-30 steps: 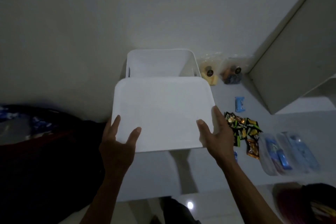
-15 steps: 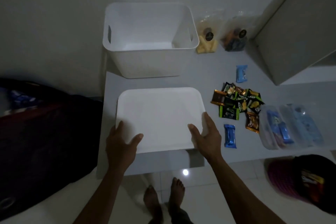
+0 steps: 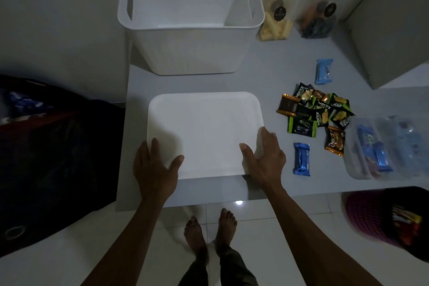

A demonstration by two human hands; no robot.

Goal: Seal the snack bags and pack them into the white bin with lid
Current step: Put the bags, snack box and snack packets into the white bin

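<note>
The white bin (image 3: pixel 190 26) stands open and empty at the back of the grey table (image 3: pixel 274 69). Its flat white lid (image 3: pixel 206 132) is in front of it, near the table's front edge. My left hand (image 3: pixel 154 169) holds the lid's near left corner, thumb on top. My right hand (image 3: pixel 264 158) holds the near right corner the same way. Two clear snack bags (image 3: pixel 275 21) (image 3: pixel 318 18) stand right of the bin. Two more clear bags (image 3: pixel 366 146) (image 3: pixel 404 141) lie at the table's right end.
A pile of small snack packets (image 3: pixel 318 109) lies right of the lid, with single blue packets (image 3: pixel 301 159) (image 3: pixel 324 71) nearby. A pale panel (image 3: pixel 394 30) rises at the back right. A dark bag (image 3: pixel 58 146) sits left of the table, a purple basket (image 3: pixel 390 220) on the floor at right.
Both hands have brought the lid down and towards me, from above the bin to the table in front of it. The bin now stands uncovered.
</note>
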